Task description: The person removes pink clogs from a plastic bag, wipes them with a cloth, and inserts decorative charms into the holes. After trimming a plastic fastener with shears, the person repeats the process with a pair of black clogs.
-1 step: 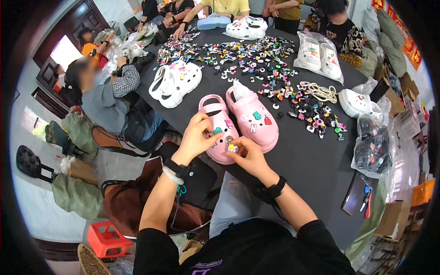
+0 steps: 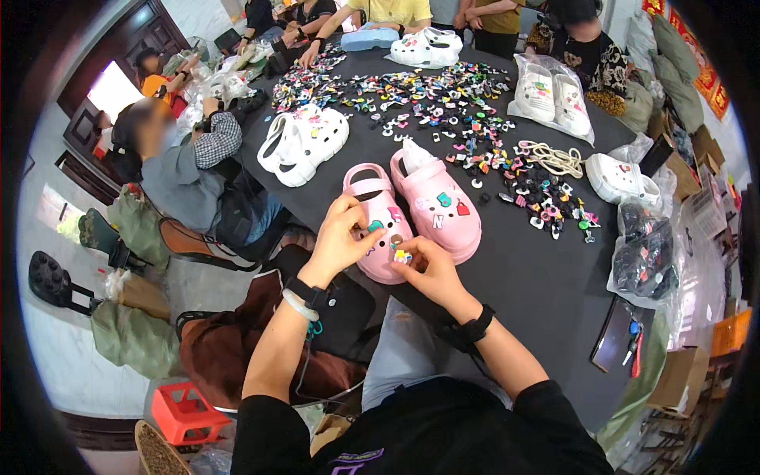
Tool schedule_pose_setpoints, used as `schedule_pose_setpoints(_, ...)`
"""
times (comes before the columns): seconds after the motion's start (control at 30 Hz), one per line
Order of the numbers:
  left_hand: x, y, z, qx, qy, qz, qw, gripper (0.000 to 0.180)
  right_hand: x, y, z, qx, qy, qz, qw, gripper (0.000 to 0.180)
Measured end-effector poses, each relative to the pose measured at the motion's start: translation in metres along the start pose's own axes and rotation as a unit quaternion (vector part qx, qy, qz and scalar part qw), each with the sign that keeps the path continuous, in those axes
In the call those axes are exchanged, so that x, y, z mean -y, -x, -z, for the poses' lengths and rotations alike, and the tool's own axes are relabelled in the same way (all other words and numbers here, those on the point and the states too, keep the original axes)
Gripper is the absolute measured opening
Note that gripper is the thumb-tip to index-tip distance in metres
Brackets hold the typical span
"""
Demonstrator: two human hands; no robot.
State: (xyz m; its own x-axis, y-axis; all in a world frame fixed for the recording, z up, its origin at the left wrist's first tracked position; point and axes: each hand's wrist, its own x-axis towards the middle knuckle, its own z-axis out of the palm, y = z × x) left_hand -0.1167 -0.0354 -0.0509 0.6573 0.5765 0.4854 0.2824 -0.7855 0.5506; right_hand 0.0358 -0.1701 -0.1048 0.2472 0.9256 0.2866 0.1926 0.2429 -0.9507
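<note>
Two pink clogs stand side by side at the table's near edge, toes toward me. My left hand (image 2: 339, 237) is closed on the outer side of the left pink clog (image 2: 380, 270), thumb and fingers on its upper by a green charm (image 2: 375, 226). Between the thumb and fingertips of my right hand (image 2: 431, 271) is a small yellow and multicoloured shoe charm (image 2: 403, 256), held close over that clog's toe. The right pink clog (image 2: 459, 237) bears several charms, and white stuffing (image 2: 413, 157) shows in its opening.
Loose charms (image 2: 427, 91) spread across the dark table (image 2: 522, 317). White clogs (image 2: 305, 146) stand at left, with bagged white clogs (image 2: 552, 99) farther back. On the right lie a cord (image 2: 552, 158), bagged dark clogs (image 2: 643, 253) and a phone (image 2: 614, 336). Other people sit around.
</note>
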Motion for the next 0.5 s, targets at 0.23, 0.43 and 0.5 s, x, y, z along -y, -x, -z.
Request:
schedule_pose_setpoints(0.23,-0.008,0.007,-0.023,-0.092,-0.037,0.017,0.995,0.029,-0.007,0.004,-0.002,-0.004,0.009,0.007,1.000,0.027)
schedule_pose_setpoints(0.43,-0.006,0.010,-0.026,-0.102,-0.018,0.027,0.994,0.020,-0.015,0.004,-0.005,-0.003,-0.048,0.003,0.999,0.023)
schedule_pose_setpoints(0.5,0.006,0.015,-0.011,-0.087,0.107,0.054,0.989,0.015,-0.018,0.001,-0.007,-0.002,-0.150,0.015,0.989,0.022)
